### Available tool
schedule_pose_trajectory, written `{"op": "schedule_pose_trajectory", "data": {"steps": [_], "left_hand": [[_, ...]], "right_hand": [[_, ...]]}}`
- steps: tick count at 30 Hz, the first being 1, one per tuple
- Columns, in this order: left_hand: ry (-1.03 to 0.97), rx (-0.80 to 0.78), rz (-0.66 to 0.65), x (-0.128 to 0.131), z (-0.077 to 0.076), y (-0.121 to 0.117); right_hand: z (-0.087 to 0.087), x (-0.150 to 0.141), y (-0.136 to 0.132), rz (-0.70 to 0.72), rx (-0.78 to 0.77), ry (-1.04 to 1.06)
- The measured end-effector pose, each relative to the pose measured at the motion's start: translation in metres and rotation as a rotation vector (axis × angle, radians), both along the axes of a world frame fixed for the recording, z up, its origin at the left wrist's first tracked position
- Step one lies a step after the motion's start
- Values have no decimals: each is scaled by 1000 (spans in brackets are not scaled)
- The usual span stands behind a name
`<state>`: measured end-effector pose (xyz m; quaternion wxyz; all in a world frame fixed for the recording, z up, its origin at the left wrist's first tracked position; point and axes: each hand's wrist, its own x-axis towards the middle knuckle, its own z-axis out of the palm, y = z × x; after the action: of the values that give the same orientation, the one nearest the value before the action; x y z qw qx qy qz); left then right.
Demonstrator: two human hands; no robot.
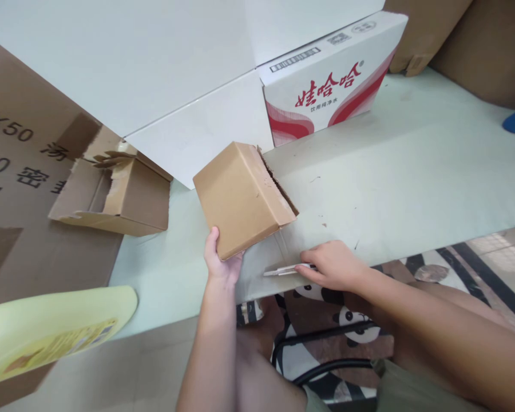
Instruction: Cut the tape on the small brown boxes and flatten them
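Over the surface (412, 166), my left grip (223, 266) curls partly open around the lower corner of the brown carton (236, 200), seemingly steadying it with its torn edge exposed; my right grip (337, 266) clasps the cutter (285, 270), apart from it.

1. Wide open to the right along the bench (433, 166), clear through the middle, past just a few small scraps.
2. Walled off behind by the white panel (197, 137) and red-and-white box (326, 103); closed at the far-right corner by brown cartons (480, 57).
3. Blocked mid-bench by the small carton (236, 194), tilted in the left hand (223, 263).
4. Careful near the front edge: crossed by the knife (283, 270) and right hand (335, 266).
5. Narrower leftwards, between small carton and torn-open carton (141, 197).
6. Obstructed around the near-left corner by the jug (68, 329).
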<state>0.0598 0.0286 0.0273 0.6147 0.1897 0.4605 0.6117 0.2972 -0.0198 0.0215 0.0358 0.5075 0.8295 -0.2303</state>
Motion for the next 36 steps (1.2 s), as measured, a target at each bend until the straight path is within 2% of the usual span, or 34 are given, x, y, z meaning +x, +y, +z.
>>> {"op": "schedule_pose_trajectory", "data": {"steps": [36], "left_hand": [[-13, -14, 7, -1, -1, 1]], "right_hand": [[-1, -1, 0, -3, -2, -2]]}}
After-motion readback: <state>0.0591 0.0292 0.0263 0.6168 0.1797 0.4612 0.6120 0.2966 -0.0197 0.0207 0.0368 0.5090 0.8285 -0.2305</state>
